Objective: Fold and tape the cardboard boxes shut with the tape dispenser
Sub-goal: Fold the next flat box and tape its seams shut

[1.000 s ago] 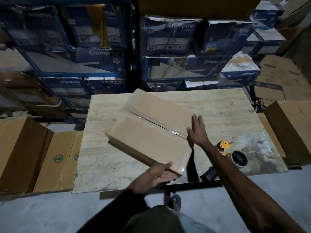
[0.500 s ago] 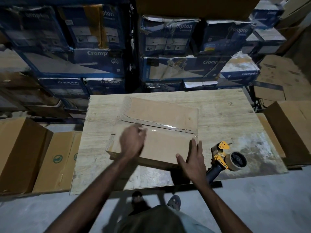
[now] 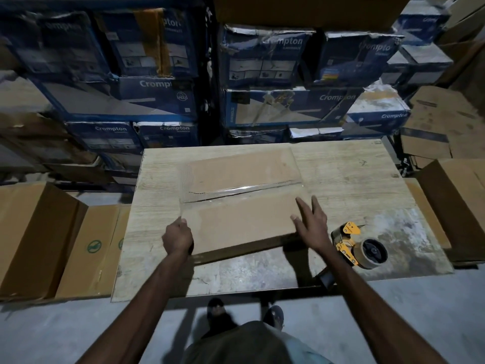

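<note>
A flat brown cardboard box (image 3: 241, 195) lies in the middle of the wooden table (image 3: 349, 177), with clear tape running along its centre seam. My left hand (image 3: 178, 236) grips the box's near left corner, fingers curled round the edge. My right hand (image 3: 312, 224) rests on the box's near right corner with fingers straight. A yellow tape dispenser (image 3: 357, 246) with a brown tape roll lies on the table just right of my right hand, its dark handle pointing toward the table's front edge.
Brown cartons (image 3: 34, 237) stand left of the table, and another brown carton (image 3: 456, 206) stands at the right. Stacked blue printed boxes (image 3: 275, 74) fill the wall behind. My feet (image 3: 217, 308) show on the grey floor under the table's front edge.
The box has turned from a diagonal to lie square with the table. My left hand moved from the box's top to its near left corner; my right hand shifted onto the near right corner.
</note>
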The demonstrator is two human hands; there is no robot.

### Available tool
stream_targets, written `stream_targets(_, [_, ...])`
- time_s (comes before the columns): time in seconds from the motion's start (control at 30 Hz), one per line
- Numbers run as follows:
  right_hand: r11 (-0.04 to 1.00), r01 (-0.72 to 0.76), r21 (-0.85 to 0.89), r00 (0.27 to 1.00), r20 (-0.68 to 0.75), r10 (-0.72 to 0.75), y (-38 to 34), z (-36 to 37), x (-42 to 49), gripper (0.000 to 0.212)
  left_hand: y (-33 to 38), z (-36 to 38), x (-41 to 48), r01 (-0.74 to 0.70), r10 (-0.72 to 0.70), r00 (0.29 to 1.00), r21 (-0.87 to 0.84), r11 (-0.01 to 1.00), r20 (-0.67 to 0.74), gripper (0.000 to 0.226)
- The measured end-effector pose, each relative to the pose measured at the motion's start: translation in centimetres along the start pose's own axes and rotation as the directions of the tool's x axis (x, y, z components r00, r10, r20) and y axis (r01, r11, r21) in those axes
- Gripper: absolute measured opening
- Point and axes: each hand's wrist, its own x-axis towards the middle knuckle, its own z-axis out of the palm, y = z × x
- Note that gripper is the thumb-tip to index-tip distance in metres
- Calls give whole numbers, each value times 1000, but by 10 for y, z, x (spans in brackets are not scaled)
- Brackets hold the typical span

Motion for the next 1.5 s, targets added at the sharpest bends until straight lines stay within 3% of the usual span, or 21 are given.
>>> stream_targets(0.07, [995, 4, -104, 1000, -11, -5, 5, -12, 28, 66, -8, 12, -27, 138, -125, 990, -266, 954, 63, 34])
stream_targets(0.17, [983, -132, -131, 981, -159, 111, -2, -19, 46, 60, -24, 42, -67, 329, -248, 944, -629, 704, 217, 30])
stream_targets(0.23, [923, -351, 160, 905, -197, 378, -20, -16, 38, 75, -25, 61, -101, 422, -249, 906, -700, 576, 342, 20])
stream_targets(0.27, [835, -433, 341, 854, -143, 501, -30, -12, 30, 83, -25, 70, -117, 449, -218, 891, -701, 555, 398, 21])
stream_targets(0.3, [755, -454, 473, 826, -94, 556, -39, -3, 19, 89, -24, 79, -130, 465, -188, 877, -684, 561, 442, 26])
stream_targets(0.37, [716, -405, 568, 844, -68, 531, -51, 19, -12, 94, -22, 89, -141, 432, -118, 870, -625, 650, 479, 43])
stream_targets(0.43, [749, -365, 552, 872, -79, 483, -51, 37, -38, 93, -26, 98, -132, 279, -55, 909, -506, 816, 412, 62])
stream_targets(0.47, [769, -357, 531, 881, -80, 465, -48, 41, -44, 92, -26, 98, -129, 204, -21, 919, -429, 880, 393, 60])
stream_targets(0.57, [817, -365, 446, 911, -8, 411, -32, 36, -39, 95, -36, 108, -118, 221, -72, 905, -319, 922, 419, 36])
stream_targets(0.67, [825, -361, 435, 925, 56, 375, -19, 19, -36, 98, -52, 127, -105, 179, -105, 904, -145, 973, 415, 62])
stream_targets(0.77, [817, -353, 456, 928, 61, 367, -7, 7, -47, 90, -46, 141, -95, 253, -156, 886, -172, 952, 436, 84])
stream_targets(0.9, [869, -227, 440, 928, -172, 330, 16, 14, -82, 73, 8, 112, -112, 426, -218, 806, -285, 859, 550, 73])
stream_targets(0.97, [881, -223, 418, 868, -327, 375, 28, 16, -98, 68, 8, 110, -106, 405, -205, 808, -267, 875, 552, 66])
stream_targets(1.03, [829, -302, 470, 739, -434, 515, 44, 18, -108, 71, 8, 106, -104, 401, -205, 802, -252, 881, 561, 63])
stream_targets(1.1, [695, -433, 574, 610, -382, 695, 59, 21, -109, 78, 9, 103, -101, 437, -214, 762, -242, 866, 611, 58])
stream_targets(1.17, [543, -529, 652, 557, -216, 802, 69, 23, -100, 90, 15, 99, -93, 462, -231, 714, -197, 865, 662, 36])
stream_targets(1.2, [482, -556, 677, 550, -134, 824, 69, 22, -96, 96, 20, 96, -90, 479, -244, 691, -177, 860, 681, 24])
stream_targets(1.37, [289, -557, 778, 534, 69, 842, 88, 33, -65, 96, 28, 89, -69, 567, -284, 598, -145, 811, 750, 19])
stream_targets(1.43, [270, -531, 804, 566, 99, 818, 147, 59, -45, 98, 26, 91, -68, 594, -283, 575, -154, 790, 768, 17])
stream_targets(1.5, [267, -495, 827, 591, 95, 801, 154, 55, -40, 92, 20, 95, -69, 641, -250, 581, -246, 727, 774, 28])
